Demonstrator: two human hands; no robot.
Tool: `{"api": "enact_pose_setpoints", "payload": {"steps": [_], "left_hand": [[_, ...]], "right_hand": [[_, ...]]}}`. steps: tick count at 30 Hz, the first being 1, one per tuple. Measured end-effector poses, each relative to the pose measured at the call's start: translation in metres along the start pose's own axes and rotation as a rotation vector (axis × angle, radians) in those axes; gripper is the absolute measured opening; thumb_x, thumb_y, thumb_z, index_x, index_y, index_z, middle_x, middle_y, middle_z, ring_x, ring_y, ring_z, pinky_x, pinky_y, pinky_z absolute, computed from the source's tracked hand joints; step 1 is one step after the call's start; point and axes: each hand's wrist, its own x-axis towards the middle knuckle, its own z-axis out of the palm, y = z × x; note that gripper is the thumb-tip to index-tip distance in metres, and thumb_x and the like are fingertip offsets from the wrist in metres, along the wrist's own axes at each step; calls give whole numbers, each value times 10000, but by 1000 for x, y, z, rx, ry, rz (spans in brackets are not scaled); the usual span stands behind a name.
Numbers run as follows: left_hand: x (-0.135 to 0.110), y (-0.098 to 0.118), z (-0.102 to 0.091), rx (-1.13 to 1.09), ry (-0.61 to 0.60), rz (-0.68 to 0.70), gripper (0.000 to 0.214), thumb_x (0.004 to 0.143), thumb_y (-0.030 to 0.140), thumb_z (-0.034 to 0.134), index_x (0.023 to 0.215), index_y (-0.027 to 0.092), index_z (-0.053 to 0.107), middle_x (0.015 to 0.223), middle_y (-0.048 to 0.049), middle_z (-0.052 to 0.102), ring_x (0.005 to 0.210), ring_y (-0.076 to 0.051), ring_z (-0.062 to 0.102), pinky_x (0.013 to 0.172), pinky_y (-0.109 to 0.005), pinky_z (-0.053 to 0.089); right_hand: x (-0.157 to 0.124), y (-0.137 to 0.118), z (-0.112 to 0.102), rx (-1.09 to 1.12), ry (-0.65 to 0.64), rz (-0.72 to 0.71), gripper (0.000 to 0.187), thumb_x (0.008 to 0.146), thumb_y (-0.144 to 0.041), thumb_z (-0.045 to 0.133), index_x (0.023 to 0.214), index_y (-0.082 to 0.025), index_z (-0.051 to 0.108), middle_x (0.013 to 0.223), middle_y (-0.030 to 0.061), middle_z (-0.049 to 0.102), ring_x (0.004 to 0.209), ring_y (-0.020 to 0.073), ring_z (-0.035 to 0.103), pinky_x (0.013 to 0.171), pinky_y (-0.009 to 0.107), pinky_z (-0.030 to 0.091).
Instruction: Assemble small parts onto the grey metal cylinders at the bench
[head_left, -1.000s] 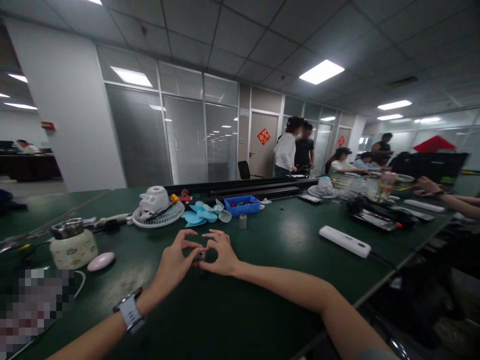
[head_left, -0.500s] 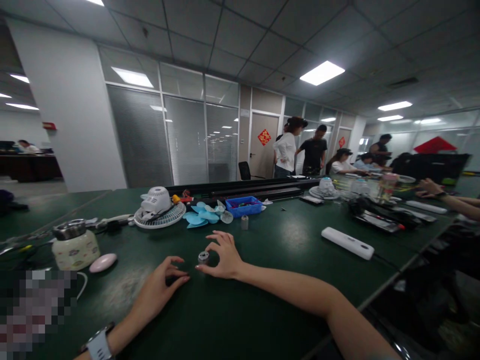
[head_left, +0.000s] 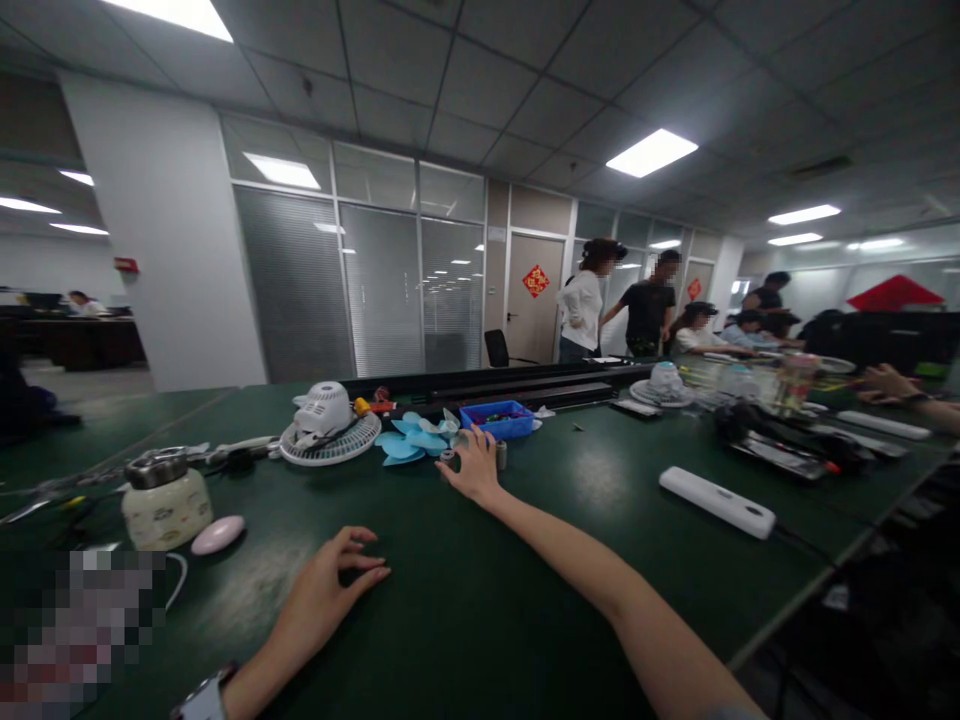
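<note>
My right hand [head_left: 474, 468] is stretched far forward over the table. Between its thumb and fingers it pinches a small metal cylinder [head_left: 448, 457], mostly covered by the fingers. Just right of that hand a second small metal cylinder [head_left: 502, 456] stands upright. Light-blue fan blades [head_left: 409, 440] lie beyond the held cylinder, to its left. Behind the fingers is a blue tray [head_left: 517, 426] with small parts in it. My left hand [head_left: 330, 580] hovers low at the near left, fingers apart and holding nothing.
On the left are a cream jar [head_left: 166, 510] with a metal lid and a pink rounded object [head_left: 218, 535]. A white fan part [head_left: 330, 425] sits behind them. At right lies a white power strip [head_left: 716, 502]. Several people are in the background; another person's hand [head_left: 892, 383] shows far right.
My right hand has moved forward and right, away from my left hand, carrying the small metal cylinder towards the standing one. My left hand stays almost in place. The view has shifted slightly.
</note>
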Motion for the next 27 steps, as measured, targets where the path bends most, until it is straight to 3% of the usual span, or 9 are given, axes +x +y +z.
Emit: {"api": "enact_pose_setpoints", "payload": {"steps": [5, 9, 11, 14, 18, 27], "left_hand": [[1, 3, -1, 21, 24, 11, 420, 659, 543, 664, 942, 260, 536, 908, -52, 770, 1026, -308, 678, 961, -484, 454], [4, -3, -1, 2, 37, -11, 487, 620, 584, 680, 961, 262, 550, 902, -56, 770, 996, -316, 688, 944, -477, 476], [6, -8, -1, -27, 55, -45, 538, 640, 619, 642, 1016, 248, 541, 933, -71, 765, 1002, -309, 686, 920, -459, 495], [9, -15, -3, -51, 153, -119, 529, 732, 656, 503, 1047, 232, 524, 981, -97, 754, 1002, -308, 684, 891, -469, 506], [9, -15, -6, -44, 308, -173, 427, 778, 610, 439, 969, 236, 514, 963, -108, 754, 970, -307, 691, 882, -465, 511], [4, -8, -5, -31, 319, -139, 477, 754, 648, 438, 939, 218, 529, 907, -101, 751, 913, -299, 700, 831, -443, 518]], "right_hand": [[-1, 0, 4, 5, -67, 85, 510, 826, -596, 549, 1063, -158, 659, 1378, 177, 466, 1367, 322, 269, 1119, 499, 149], [-12, -19, -16, 38, -20, 72, 601, 819, -578, 575, 1240, -149, 555, 1461, 178, 376, 1401, 317, 214, 1130, 503, 121], [-24, -36, -32, 115, -29, -21, 539, 853, -538, 556, 1263, -188, 540, 1447, 136, 416, 1395, 284, 246, 1124, 481, 149], [-47, -63, -53, 274, -206, -310, 391, 906, -495, 509, 1213, -264, 588, 1311, 42, 583, 1315, 207, 396, 1086, 411, 237], [-67, -85, -56, 326, -387, -608, 318, 929, -443, 506, 1182, -291, 627, 1242, -9, 649, 1269, 158, 467, 1050, 349, 278], [-71, -89, -48, 309, -425, -599, 210, 914, -359, 561, 1046, -284, 707, 1043, -22, 730, 1064, 135, 609, 911, 277, 373]]}}
